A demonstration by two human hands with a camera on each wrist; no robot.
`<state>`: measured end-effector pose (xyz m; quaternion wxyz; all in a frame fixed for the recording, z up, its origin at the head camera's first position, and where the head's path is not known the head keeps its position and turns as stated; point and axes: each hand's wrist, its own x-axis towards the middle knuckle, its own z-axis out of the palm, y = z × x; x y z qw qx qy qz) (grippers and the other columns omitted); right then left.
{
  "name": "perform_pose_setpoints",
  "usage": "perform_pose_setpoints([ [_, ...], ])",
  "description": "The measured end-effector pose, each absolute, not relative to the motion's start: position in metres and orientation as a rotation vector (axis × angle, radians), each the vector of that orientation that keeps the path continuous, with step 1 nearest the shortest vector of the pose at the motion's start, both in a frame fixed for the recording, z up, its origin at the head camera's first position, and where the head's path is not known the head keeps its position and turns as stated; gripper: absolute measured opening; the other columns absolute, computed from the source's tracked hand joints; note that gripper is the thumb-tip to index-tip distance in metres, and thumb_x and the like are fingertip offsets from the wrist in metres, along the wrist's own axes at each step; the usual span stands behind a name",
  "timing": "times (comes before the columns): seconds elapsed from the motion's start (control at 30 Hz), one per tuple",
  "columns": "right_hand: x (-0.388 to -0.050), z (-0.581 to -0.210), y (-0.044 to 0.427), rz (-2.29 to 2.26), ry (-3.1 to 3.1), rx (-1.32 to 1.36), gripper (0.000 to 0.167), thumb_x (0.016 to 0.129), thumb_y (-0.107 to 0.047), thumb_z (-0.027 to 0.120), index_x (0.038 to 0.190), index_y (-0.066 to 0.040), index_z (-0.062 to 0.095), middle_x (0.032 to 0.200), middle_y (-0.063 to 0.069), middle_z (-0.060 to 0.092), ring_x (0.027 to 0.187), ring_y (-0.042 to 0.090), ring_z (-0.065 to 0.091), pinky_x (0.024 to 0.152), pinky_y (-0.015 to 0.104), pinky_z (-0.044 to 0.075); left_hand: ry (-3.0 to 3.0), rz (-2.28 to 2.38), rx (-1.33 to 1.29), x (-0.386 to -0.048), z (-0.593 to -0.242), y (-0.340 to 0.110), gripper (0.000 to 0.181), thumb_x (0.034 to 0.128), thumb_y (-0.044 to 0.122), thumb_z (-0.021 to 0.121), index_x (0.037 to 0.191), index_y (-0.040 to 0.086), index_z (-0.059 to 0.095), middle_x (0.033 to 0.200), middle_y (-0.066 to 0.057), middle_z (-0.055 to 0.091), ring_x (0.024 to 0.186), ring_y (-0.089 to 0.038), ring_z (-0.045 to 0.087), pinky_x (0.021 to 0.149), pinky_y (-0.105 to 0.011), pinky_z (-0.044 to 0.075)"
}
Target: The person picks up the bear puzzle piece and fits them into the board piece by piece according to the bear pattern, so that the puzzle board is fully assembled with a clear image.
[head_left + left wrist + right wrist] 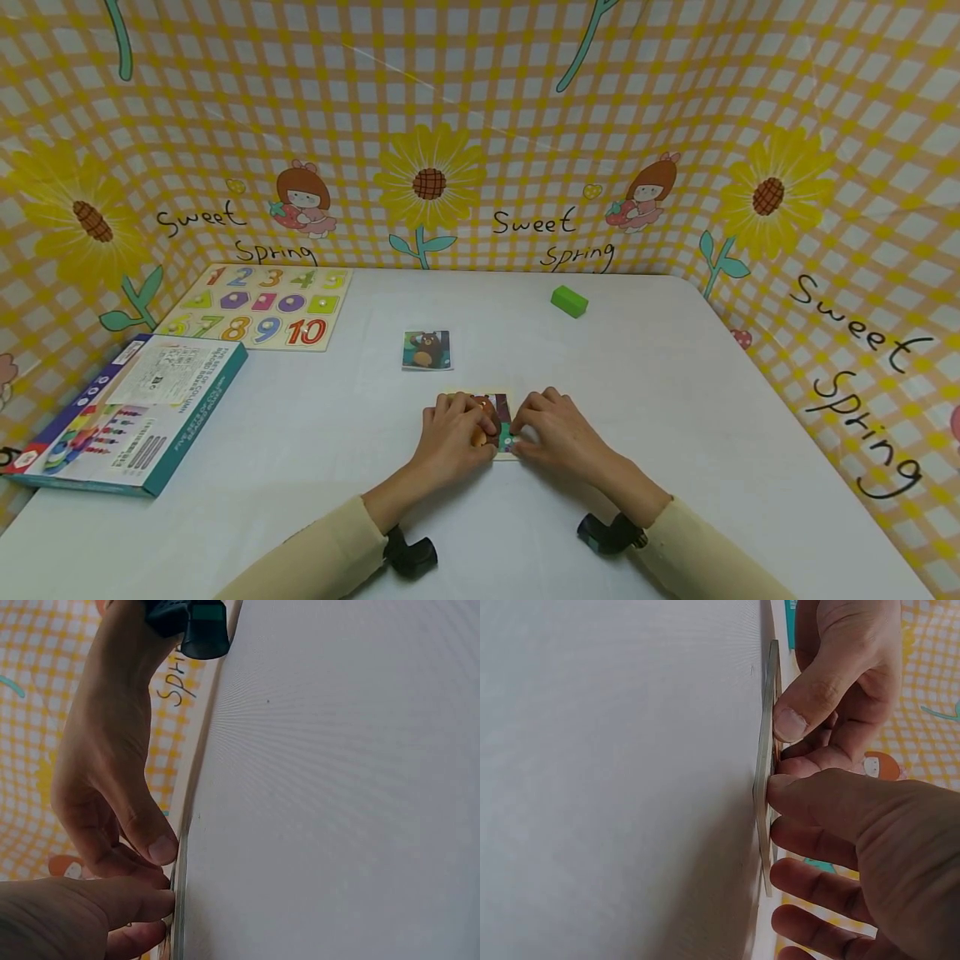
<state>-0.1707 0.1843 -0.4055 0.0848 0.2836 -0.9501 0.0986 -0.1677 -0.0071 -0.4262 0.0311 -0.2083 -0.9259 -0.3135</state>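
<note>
A small puzzle board (504,442) with a brown bear picture lies on the white table in front of me, partly hidden by both hands. My left hand (452,433) holds its left side, the fingertips on the bear. On the right side, my right hand (558,433) grips with thumb and bent fingers near the green part of the picture. In the right wrist view the board shows edge-on as a thin strip (763,787), with thumbs and fingertips against it. A square bear picture card (427,350) lies just beyond, apart from both hands.
At the far left lies a wooden number board (255,304) with coloured numerals and shapes. Nearer on the left is a flat box (142,412) with a teal side. A green block (569,301) sits at the back right. Checked cloth (480,108) surrounds the white table (712,400).
</note>
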Motion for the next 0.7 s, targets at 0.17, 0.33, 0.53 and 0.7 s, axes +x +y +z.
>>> perform_pose_setpoints([
  [0.17, -0.1700, -0.4054, 0.1842, 0.298, -2.833, 0.844, 0.018, 0.071, -0.027, 0.080, 0.084, -0.017, 0.070, 0.089, -0.003, 0.060, 0.084, 0.016, 0.047, 0.072, 0.030, 0.036, -2.850, -0.966, -0.644, -0.1683, -0.4273, -0.0070, 0.012, 0.0745, 0.023, 0.071, 0.085, 0.018, 0.068, 0.109, -0.002, 0.055, 0.106, -0.026, 0.041, 0.089, -0.048, 0.030],
  [0.33, -0.1696, -0.4058, 0.1841, 0.315, -2.838, 0.837, 0.018, 0.072, -0.026, 0.079, 0.084, -0.017, 0.070, 0.089, -0.003, 0.060, 0.084, 0.015, 0.046, 0.072, 0.029, 0.036, -2.854, -0.961, -0.642, -0.1682, -0.4277, -0.0071, 0.012, 0.0745, 0.023, 0.071, 0.085, 0.018, 0.067, 0.109, -0.001, 0.055, 0.105, -0.025, 0.041, 0.089, -0.047, 0.030],
  [0.53, -0.1702, -0.4044, 0.1848, 0.335, -2.841, 0.818, 0.016, 0.072, -0.025, 0.078, 0.084, -0.018, 0.071, 0.089, -0.003, 0.060, 0.083, 0.014, 0.046, 0.074, 0.031, 0.037, -2.832, -0.998, -0.638, -0.1674, -0.4261, -0.0081, 0.012, 0.0749, 0.023, 0.073, 0.084, 0.018, 0.067, 0.107, -0.001, 0.055, 0.104, -0.024, 0.041, 0.087, -0.044, 0.030],
  [0.7, -0.1703, -0.3993, 0.1885, 0.358, -2.818, 0.788, 0.015, 0.074, -0.025, 0.077, 0.084, -0.017, 0.070, 0.091, -0.002, 0.062, 0.086, 0.016, 0.048, 0.076, 0.034, 0.039, -2.802, -1.037, -0.620, -0.1669, -0.4200, -0.0160, 0.010, 0.0759, 0.022, 0.072, 0.085, 0.020, 0.067, 0.105, -0.001, 0.055, 0.101, -0.022, 0.041, 0.086, -0.043, 0.030],
])
